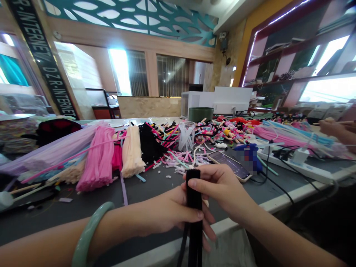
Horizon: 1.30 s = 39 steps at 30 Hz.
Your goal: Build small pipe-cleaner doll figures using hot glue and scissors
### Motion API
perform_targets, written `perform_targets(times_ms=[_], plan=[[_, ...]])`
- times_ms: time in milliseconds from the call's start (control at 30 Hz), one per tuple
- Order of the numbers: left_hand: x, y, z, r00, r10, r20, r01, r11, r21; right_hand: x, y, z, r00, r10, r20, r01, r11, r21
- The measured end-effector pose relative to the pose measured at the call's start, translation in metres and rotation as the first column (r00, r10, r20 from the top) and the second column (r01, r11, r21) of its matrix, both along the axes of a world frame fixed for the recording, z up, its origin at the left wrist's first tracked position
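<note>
A small bundle of black pipe cleaners (194, 200) stands upright between my hands at the table's front edge, its lower ends dropping out of view. My left hand (185, 213) wraps round the middle of it, thumb across the front. Near the top, my right hand (215, 181) pinches the same bundle between thumb and fingers. One black strand hangs a little apart on the left. Beyond my right hand lie a phone (229, 165) and a blue glue gun (248, 154), partly blurred out.
Pink pipe cleaners (96, 159), cream ones (132, 152) and a black bunch (150, 144) lie left. A clear cup (187, 135) stands among cut pieces. At right are a power strip (297, 163) with cables and another person's hand (338, 129).
</note>
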<state>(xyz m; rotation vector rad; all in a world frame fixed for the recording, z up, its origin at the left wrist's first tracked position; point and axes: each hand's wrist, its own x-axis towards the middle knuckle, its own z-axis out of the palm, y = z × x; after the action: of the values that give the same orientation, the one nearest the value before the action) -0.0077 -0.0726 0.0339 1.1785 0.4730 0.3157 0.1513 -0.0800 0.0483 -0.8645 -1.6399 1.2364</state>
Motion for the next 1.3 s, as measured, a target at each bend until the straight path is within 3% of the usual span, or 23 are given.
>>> perform_targets(times_ms=[533,767,867,1033,1167,1300], plan=[[0.0,-0.003,0.0,0.997,-0.02,-0.079,0.023,0.999,0.044,-0.001,-0.002,-0.002,0.999,-0.021,-0.047,0.019,0.998,-0.052],[0.001,0.001,-0.004,1.0,-0.018,-0.019,0.019,0.999,0.048,0.0,0.0,-0.004,0.995,0.012,-0.097,-0.018,0.998,-0.058],[0.0,0.004,0.0,0.999,0.037,0.013,-0.038,0.996,0.082,0.001,0.002,-0.003,0.991,0.024,-0.131,-0.035,0.996,-0.08],[0.0,0.007,0.007,0.979,0.195,0.066,-0.206,0.937,0.281,0.003,0.007,-0.002,0.978,-0.031,-0.207,0.012,0.996,-0.09],[0.0,0.006,0.008,0.935,0.329,0.13,-0.354,0.882,0.311,0.004,0.012,-0.003,0.974,-0.05,-0.222,0.037,0.997,-0.061],[0.002,0.003,0.01,0.905,0.382,0.185,-0.424,0.839,0.342,0.001,0.013,-0.004,0.974,-0.069,-0.215,0.061,0.997,-0.043]])
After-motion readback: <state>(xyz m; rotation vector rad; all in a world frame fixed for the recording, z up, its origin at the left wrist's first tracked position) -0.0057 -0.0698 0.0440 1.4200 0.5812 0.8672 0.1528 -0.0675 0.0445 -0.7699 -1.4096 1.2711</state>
